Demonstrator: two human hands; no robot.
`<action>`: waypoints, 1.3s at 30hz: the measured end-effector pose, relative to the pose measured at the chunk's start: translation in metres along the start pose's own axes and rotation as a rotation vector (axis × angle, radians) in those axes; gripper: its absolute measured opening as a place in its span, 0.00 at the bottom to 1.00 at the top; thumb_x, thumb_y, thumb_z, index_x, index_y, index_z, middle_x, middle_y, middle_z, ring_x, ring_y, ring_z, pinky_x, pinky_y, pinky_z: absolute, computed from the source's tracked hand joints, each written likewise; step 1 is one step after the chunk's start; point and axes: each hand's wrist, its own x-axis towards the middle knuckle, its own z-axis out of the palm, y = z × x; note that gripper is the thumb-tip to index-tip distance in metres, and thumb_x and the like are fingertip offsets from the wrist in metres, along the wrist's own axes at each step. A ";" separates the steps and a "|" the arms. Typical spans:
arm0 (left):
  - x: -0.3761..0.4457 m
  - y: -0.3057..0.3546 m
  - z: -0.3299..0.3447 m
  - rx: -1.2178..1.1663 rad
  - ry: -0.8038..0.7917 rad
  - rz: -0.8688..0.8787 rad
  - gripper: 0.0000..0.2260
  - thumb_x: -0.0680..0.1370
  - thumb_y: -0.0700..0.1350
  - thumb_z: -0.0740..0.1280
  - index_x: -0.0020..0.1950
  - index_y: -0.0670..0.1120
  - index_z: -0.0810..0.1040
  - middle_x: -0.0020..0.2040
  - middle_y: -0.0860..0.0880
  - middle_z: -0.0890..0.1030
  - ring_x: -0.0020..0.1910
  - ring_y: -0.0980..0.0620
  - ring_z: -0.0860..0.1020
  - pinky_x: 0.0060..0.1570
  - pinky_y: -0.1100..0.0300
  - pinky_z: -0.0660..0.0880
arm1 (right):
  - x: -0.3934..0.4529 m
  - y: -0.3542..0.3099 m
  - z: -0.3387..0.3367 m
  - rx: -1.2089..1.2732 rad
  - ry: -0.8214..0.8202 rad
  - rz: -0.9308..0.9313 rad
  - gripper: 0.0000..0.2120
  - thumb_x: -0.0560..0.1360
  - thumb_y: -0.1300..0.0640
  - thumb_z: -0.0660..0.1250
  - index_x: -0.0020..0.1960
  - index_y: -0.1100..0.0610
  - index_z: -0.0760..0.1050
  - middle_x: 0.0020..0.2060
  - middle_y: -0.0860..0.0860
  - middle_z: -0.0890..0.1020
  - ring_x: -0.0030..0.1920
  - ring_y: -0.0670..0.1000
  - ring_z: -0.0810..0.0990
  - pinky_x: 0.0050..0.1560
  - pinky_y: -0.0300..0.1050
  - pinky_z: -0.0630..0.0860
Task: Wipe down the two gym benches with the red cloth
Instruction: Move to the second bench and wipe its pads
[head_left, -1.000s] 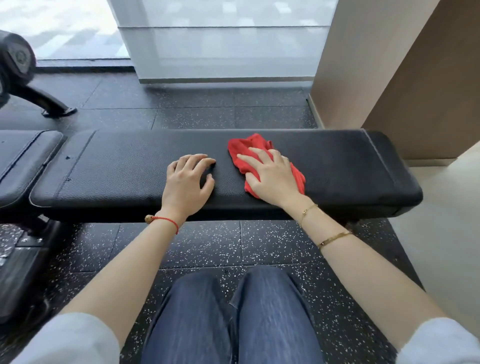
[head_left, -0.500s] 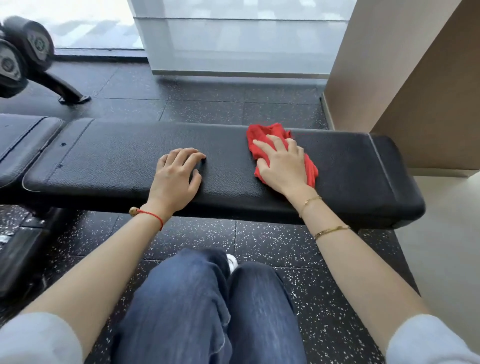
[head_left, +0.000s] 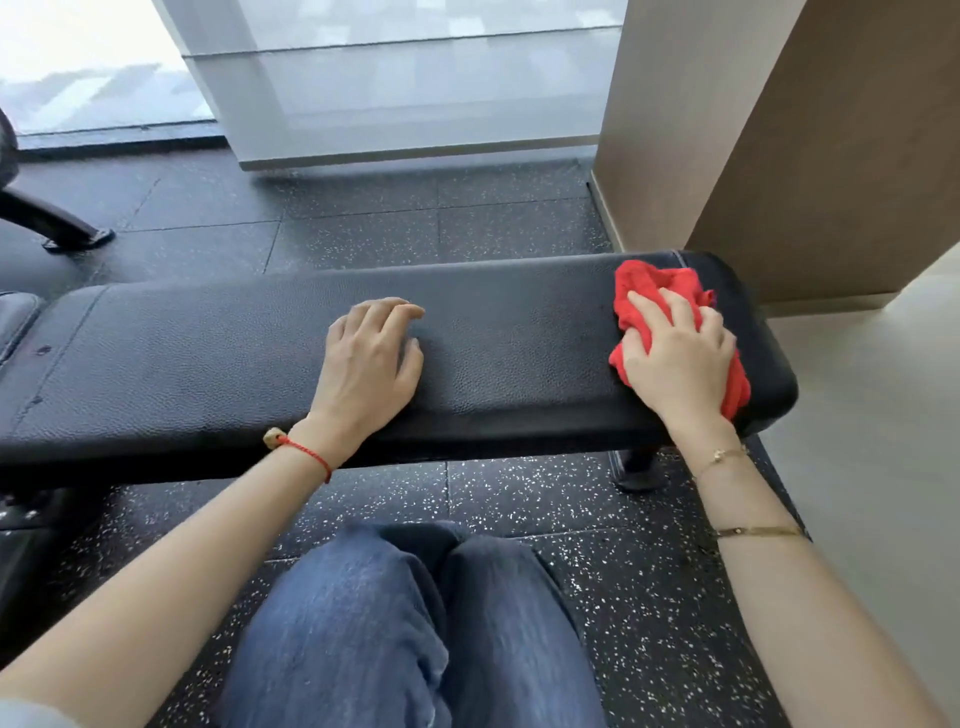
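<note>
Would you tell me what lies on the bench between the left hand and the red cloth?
Nothing: in the head view, only bare black bench padding separates the left hand from the red cloth.

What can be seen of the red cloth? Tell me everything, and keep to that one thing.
The red cloth is a soft, loosely woven-looking rag, plain bright red, bunched and wrinkled rather than folded. It lies on the padded top of the black gym bench, near the bench's right end. The right hand presses down on it, fingers spread over its middle, so only its far edge, left side and a strip by the wrist show. The left hand rests apart on the bench, not touching it.
</note>
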 end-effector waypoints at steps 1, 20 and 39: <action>0.004 0.010 0.005 -0.009 -0.008 0.017 0.14 0.78 0.44 0.63 0.64 0.46 0.76 0.63 0.49 0.77 0.65 0.45 0.72 0.65 0.47 0.67 | 0.007 -0.004 0.001 -0.002 -0.011 0.037 0.22 0.77 0.49 0.58 0.70 0.44 0.70 0.73 0.49 0.68 0.68 0.62 0.64 0.69 0.56 0.59; 0.017 0.058 0.039 0.021 -0.083 0.066 0.16 0.77 0.47 0.59 0.63 0.45 0.75 0.64 0.47 0.75 0.65 0.44 0.71 0.68 0.45 0.64 | 0.042 0.047 -0.008 -0.011 -0.021 0.152 0.21 0.78 0.50 0.59 0.71 0.43 0.70 0.73 0.49 0.67 0.69 0.62 0.63 0.69 0.55 0.59; 0.018 0.055 0.044 0.009 -0.060 0.064 0.16 0.76 0.47 0.59 0.62 0.46 0.75 0.63 0.48 0.76 0.64 0.44 0.71 0.67 0.46 0.65 | 0.020 0.058 -0.017 -0.029 -0.038 0.033 0.21 0.78 0.50 0.60 0.70 0.41 0.70 0.73 0.45 0.68 0.68 0.60 0.65 0.68 0.53 0.60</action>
